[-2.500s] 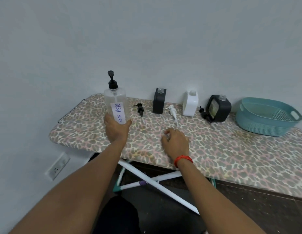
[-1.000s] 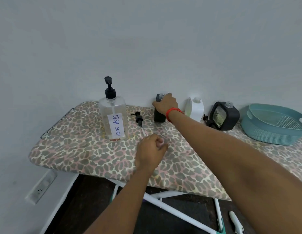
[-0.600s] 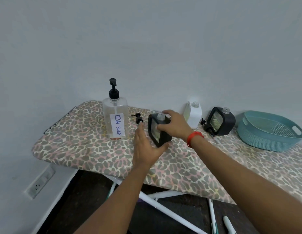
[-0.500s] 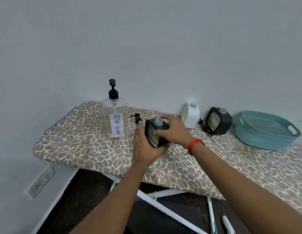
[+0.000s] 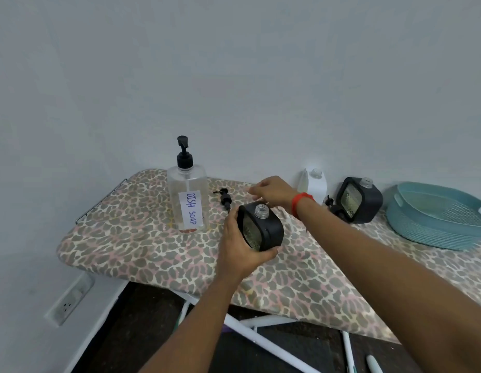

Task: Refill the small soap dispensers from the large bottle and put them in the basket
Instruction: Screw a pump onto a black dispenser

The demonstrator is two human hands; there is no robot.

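Observation:
My left hand (image 5: 240,247) grips a small black soap dispenser (image 5: 263,228) with an uncapped clear neck, tilted over the leopard-print ironing board (image 5: 131,238). My right hand (image 5: 271,191) hovers just behind it, fingers spread, holding nothing. The large clear bottle (image 5: 188,203) labelled DISH SOAP stands upright to the left with its black pump on. A white dispenser (image 5: 314,184) and a second black dispenser (image 5: 360,200) stand uncapped by the wall. The teal basket (image 5: 436,215) sits at the far right.
A loose black pump head (image 5: 225,198) lies between the large bottle and the held dispenser. Another black pump (image 5: 331,205) lies by the second black dispenser. The wall runs close behind the board. White board legs and a wall socket (image 5: 69,302) show below.
My right hand fetched the black dispenser from the wall and passed it to my left hand, then let go and drew back toward the wall. The large bottle stayed put.

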